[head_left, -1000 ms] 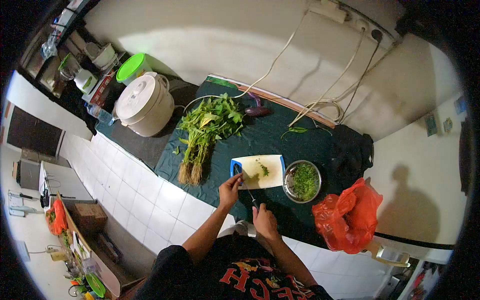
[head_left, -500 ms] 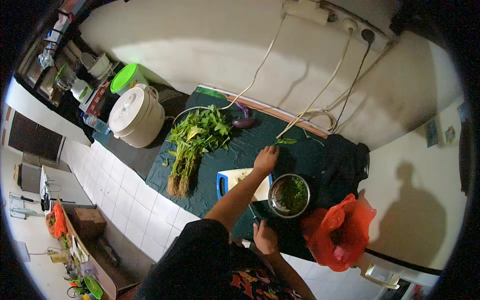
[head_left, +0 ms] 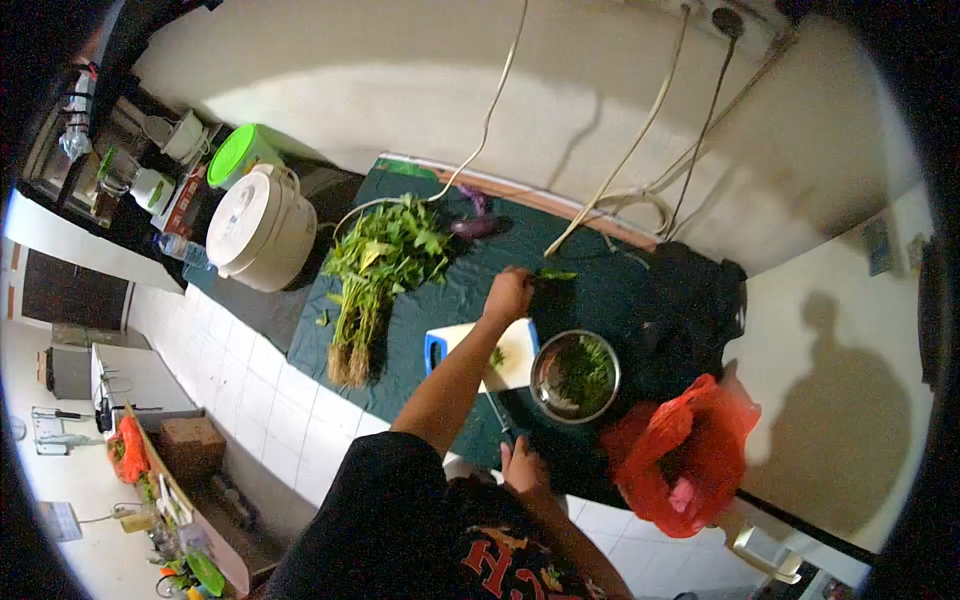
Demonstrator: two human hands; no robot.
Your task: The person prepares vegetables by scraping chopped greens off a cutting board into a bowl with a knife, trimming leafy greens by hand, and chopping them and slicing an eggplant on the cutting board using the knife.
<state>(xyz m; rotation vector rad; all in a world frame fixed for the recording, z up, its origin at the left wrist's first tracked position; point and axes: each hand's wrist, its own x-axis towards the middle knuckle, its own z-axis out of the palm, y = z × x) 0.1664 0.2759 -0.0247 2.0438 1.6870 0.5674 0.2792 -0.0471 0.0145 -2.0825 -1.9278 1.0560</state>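
Tablecloth (head_left: pixel 402 330) of dark, creased green spreads before you, with a crumpled, translucent red plastic bag (head_left: pixel 725 425) by its near right corner. On the left lies a bunch of long-stemmed leafy greens (head_left: pixel 385 255), roots towards you; right of it, partly under your left forearm (head_left: pixel 455 378), is the white cutting board with blue ends (head_left: pixel 518 350), and just beside that the round, shiny steel bowl (head_left: pixel 543 373) of finely cut green bits (head_left: pixel 585 375). Your hands are apart: your right hand (head_left: pixel 525 467) is wrapped round the dark handle of a slim grey-bladed knife (head_left: pixel 497 410) at the near side, while your left hand (head_left: pixel 510 294) is at the slender green pod or leaf (head_left: pixel 558 274) beyond the board; I cannot tell whether its fingers grip it. Hold the blade low and well clear of your reaching arm, and pinch lightly, since that slim piece probably bruises easily. Count one bag, one bunch, one board, one bowl and one knife; the bits are too fine to number.
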